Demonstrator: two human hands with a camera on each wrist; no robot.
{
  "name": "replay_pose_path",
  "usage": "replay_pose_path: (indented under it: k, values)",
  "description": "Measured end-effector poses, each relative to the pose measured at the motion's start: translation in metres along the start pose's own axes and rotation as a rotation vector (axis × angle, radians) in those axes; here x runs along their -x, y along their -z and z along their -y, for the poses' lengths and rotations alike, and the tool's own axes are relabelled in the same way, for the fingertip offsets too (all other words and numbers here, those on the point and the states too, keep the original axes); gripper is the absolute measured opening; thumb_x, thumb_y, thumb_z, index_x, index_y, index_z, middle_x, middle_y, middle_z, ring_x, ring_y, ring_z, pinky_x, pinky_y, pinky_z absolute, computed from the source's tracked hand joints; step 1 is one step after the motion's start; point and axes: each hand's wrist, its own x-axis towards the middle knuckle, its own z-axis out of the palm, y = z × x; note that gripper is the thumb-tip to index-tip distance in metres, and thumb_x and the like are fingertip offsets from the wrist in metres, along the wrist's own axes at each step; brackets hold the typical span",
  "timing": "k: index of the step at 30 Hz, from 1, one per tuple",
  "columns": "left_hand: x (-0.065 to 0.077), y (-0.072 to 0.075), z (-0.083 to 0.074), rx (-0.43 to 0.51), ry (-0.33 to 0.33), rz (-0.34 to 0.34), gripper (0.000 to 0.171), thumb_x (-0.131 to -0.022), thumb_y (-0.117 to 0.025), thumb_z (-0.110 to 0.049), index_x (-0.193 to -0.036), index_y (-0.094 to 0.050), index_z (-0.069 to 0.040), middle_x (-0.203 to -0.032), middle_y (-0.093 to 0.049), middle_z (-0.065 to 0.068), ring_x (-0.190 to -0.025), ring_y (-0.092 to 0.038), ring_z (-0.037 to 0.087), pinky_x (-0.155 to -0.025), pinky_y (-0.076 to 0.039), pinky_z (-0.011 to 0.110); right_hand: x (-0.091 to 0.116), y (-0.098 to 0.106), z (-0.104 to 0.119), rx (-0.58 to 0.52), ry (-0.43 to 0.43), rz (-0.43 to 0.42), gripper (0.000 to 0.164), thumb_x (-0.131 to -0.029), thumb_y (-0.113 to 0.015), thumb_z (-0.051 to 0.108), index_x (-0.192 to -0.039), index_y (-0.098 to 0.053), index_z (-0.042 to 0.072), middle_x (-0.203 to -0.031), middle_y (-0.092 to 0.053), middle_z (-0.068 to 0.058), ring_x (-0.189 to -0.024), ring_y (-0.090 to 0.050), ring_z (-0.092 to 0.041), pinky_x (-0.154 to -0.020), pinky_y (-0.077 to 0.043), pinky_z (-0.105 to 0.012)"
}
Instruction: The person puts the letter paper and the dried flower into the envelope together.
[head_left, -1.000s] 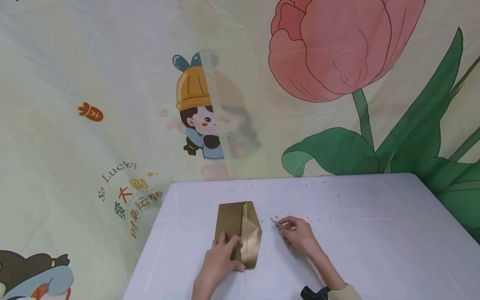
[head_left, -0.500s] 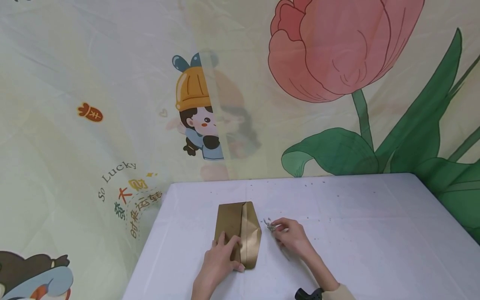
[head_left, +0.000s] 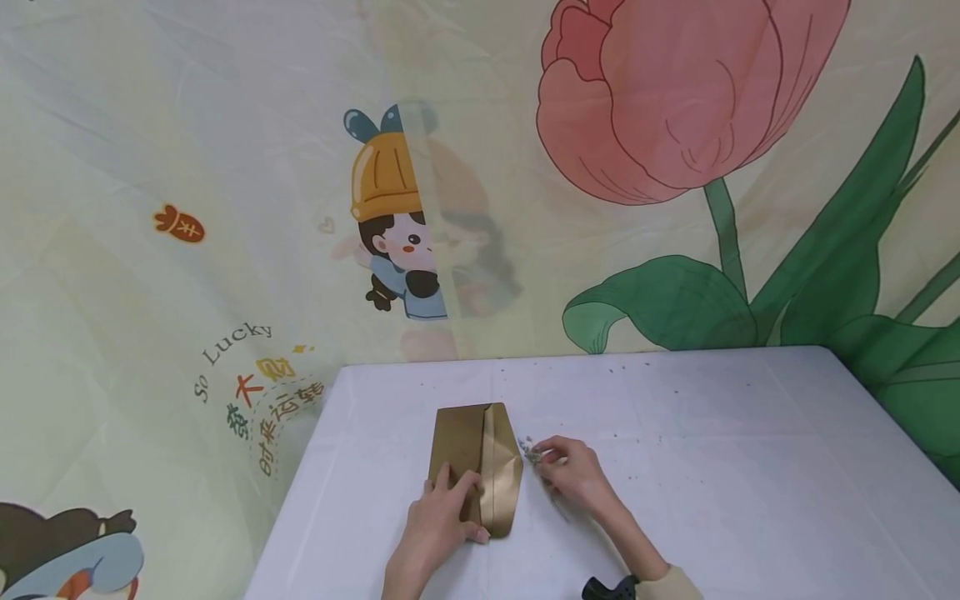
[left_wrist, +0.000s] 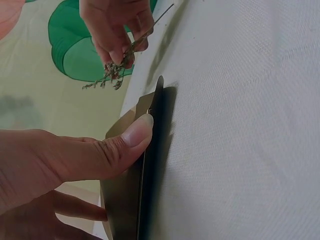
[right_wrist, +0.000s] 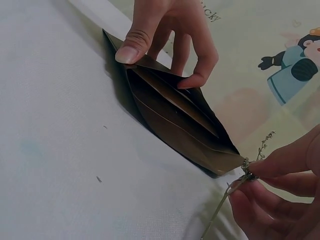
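Nearer the left edge of the white worktop lies a gold envelope, long axis pointing towards the far edge, mouth facing right. The left hand grips it, fingers spread, thumb at the near end. Just beside it, the right hand pinches a dried sprig, head towards the envelope, stem slanting nearward. Presenting the sprig seems the step; next probably calls for aligning it with the mouth.
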Motion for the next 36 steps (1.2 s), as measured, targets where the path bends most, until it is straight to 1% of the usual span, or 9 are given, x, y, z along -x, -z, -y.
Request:
replay_pose_path:
  k: [3, 6, 14, 20, 25, 32, 36]
  values:
    - [0.0, 0.0, 0.0, 0.001, 0.004, -0.005, 0.061, -0.065, -0.092, -0.038, -0.114, -0.057, -0.029, -0.146, -0.046, 0.039, -0.115, -0.056, 0.061, -0.064, -0.051, 0.057, 0.0, -0.003, -0.001, -0.011, 0.012, 0.019, 0.027, -0.084, -0.071, -0.005, -0.11, -0.073, 0.001, -0.085, -0.068, -0.008, -0.058, -0.063, -0.015, -0.053, -0.054, -0.031]
    - [0.0, 0.001, 0.0, -0.005, 0.0, -0.011, 0.061, -0.065, -0.092, -0.038, -0.114, -0.057, -0.029, -0.146, -0.047, 0.038, -0.113, -0.058, 0.059, -0.063, -0.051, 0.056, 0.0, -0.005, -0.002, -0.01, 0.018, 0.032, 0.027, -0.084, -0.071, -0.004, -0.111, -0.072, 0.001, -0.085, -0.069, -0.008, -0.057, -0.062, -0.014, -0.052, -0.054, -0.03]
    - [-0.001, 0.0, 0.0, -0.017, -0.006, -0.017, 0.062, -0.064, -0.093, -0.039, -0.113, -0.057, -0.029, -0.145, -0.048, 0.038, -0.112, -0.059, 0.056, -0.063, -0.051, 0.055, 0.0, -0.01, 0.0, -0.02, 0.039, 0.047, 0.025, -0.084, -0.071, -0.004, -0.109, -0.072, 0.0, -0.083, -0.068, -0.007, -0.053, -0.06, -0.013, -0.05, -0.053, -0.029]
    - [-0.001, 0.001, 0.0, -0.014, -0.005, -0.01, 0.062, -0.065, -0.093, -0.039, -0.114, -0.057, -0.029, -0.146, -0.047, 0.038, -0.114, -0.058, 0.059, -0.066, -0.051, 0.059, -0.001, -0.013, 0.0, -0.045, 0.04, 0.065, 0.026, -0.084, -0.071, -0.004, -0.11, -0.072, -0.001, -0.084, -0.068, -0.008, -0.051, -0.06, -0.013, -0.05, -0.053, -0.029]
    - [-0.002, 0.001, -0.001, -0.014, 0.002, -0.002, 0.062, -0.065, -0.093, -0.039, -0.115, -0.057, -0.029, -0.146, -0.047, 0.038, -0.115, -0.057, 0.06, -0.069, -0.052, 0.061, -0.003, -0.015, 0.0, -0.038, 0.051, 0.073, 0.027, -0.085, -0.071, -0.004, -0.112, -0.071, -0.001, -0.084, -0.069, -0.008, -0.049, -0.06, -0.012, -0.049, -0.051, -0.028]
    - [-0.002, 0.002, -0.002, -0.015, -0.002, -0.006, 0.063, -0.064, -0.093, -0.038, -0.114, -0.057, -0.028, -0.145, -0.047, 0.039, -0.112, -0.058, 0.057, -0.068, -0.052, 0.061, -0.005, -0.017, -0.001, -0.018, 0.068, 0.08, 0.027, -0.085, -0.071, -0.003, -0.111, -0.071, -0.001, -0.084, -0.069, -0.007, -0.049, -0.06, -0.013, -0.049, -0.051, -0.029]
    - [-0.001, 0.002, -0.002, -0.017, 0.003, -0.006, 0.062, -0.064, -0.093, -0.038, -0.114, -0.057, -0.028, -0.145, -0.048, 0.038, -0.113, -0.058, 0.058, -0.069, -0.052, 0.061, -0.005, -0.018, 0.0, -0.006, 0.066, 0.083, 0.026, -0.085, -0.071, -0.002, -0.111, -0.071, -0.001, -0.084, -0.07, -0.007, -0.049, -0.06, -0.012, -0.049, -0.051, -0.029]
